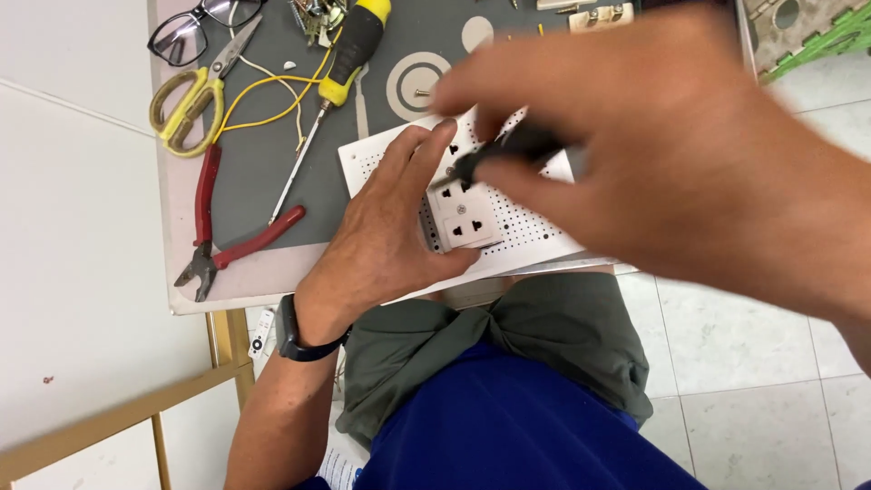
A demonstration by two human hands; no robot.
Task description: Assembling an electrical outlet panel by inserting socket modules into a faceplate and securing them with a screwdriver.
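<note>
Black screwdriver (508, 150) (blurred) slants down-left, tip at socket (464, 218); right hand (671, 154) grip clamped.

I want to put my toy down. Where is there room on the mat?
Bare grey mat lies between the red pliers and the screwdriver. The top is crowded with scissors, glasses and yellow wire. Both hands cover the white board.

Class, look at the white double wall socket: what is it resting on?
The white double wall socket lies on a white perforated board. The left hand covers its left edge, and the right hand hides the board's far side.
</note>
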